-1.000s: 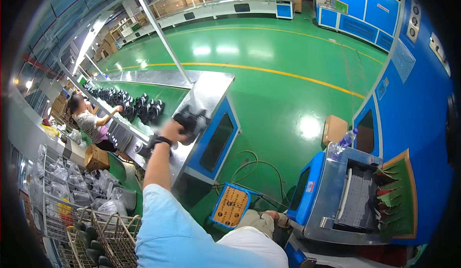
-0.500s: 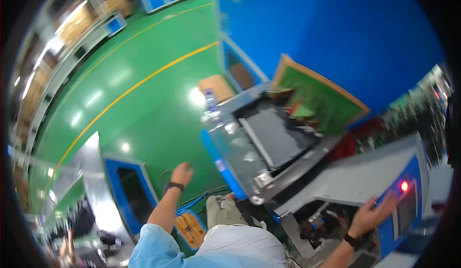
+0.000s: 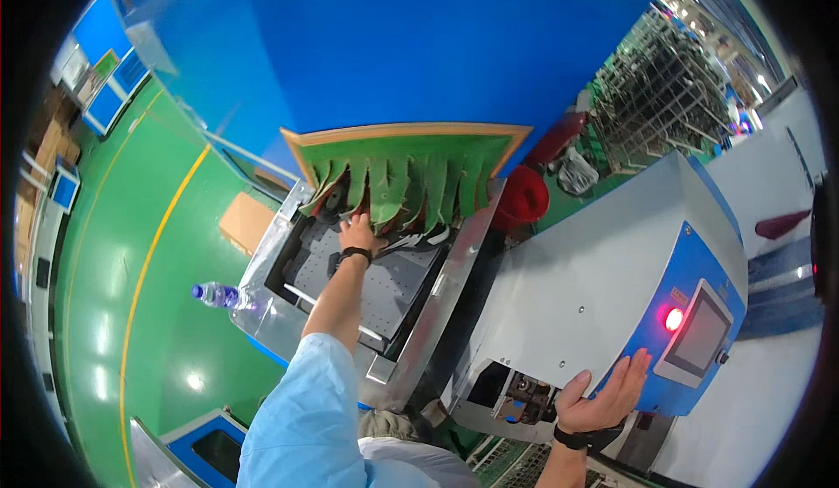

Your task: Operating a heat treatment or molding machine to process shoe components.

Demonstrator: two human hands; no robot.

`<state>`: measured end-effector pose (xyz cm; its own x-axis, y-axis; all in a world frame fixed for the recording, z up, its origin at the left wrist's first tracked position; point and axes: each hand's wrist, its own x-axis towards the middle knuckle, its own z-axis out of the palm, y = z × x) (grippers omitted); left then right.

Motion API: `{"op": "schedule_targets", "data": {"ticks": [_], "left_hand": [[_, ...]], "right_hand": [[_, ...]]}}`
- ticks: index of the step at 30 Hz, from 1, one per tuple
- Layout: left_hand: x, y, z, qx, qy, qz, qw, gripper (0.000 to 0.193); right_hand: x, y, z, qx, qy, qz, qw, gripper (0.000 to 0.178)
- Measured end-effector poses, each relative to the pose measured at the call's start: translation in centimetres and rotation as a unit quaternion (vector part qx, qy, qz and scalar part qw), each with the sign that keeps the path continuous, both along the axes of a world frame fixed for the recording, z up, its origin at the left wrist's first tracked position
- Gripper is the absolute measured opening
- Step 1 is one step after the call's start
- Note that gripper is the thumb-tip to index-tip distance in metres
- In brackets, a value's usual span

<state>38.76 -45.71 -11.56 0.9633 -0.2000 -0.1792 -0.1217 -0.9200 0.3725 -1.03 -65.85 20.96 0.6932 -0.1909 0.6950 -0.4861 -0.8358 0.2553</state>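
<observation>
My left hand (image 3: 358,233) reaches across the machine's outlet to the lower edge of a green strip curtain (image 3: 393,182). Its fingers are slightly apart, with nothing visibly held. Close to its thumb side, a black and white shoe (image 3: 424,240) lies on a grey perforated plate (image 3: 371,291), partly behind the strips. Another dark, shoe-like shape (image 3: 332,201) shows among the strips at the left. My right hand (image 3: 603,396) has its fingers stretched out at the lower blue edge of a grey and blue machine (image 3: 577,287), below a lit red button (image 3: 673,319).
A clear bottle (image 3: 217,295) lies at the outlet's left corner, near a cardboard box (image 3: 249,223) on the green floor. Behind the outlet stands a large blue housing (image 3: 419,42). A red bucket (image 3: 522,198) and wire racks (image 3: 660,90) are at the right.
The view has turned right. My left hand has moved from beside the outlet to the curtain. My right hand has moved away from the screen side to the machine's lower edge.
</observation>
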Motion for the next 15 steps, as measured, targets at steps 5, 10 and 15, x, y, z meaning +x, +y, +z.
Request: {"op": "schedule_targets", "data": {"ticks": [5, 10, 15], "left_hand": [[2.1, 5.3, -2.0, 0.021, 0.001, -0.219, 0.976, 0.079], [-4.6, 4.0, -2.6, -0.092, 0.082, -0.086, 0.989, 0.045], [-11.4, 4.1, 3.3, -0.139, 0.105, -0.033, 0.984, 0.047]], "right_hand": [[0.1, -0.3, -0.5, 0.018, -0.013, 0.009, 1.0, 0.054], [0.7, -0.8, -0.2, 0.001, -0.037, 0.013, 0.999, 0.052], [0.6, -0.6, -0.3, 0.006, -0.061, 0.026, 0.998, 0.051]]}}
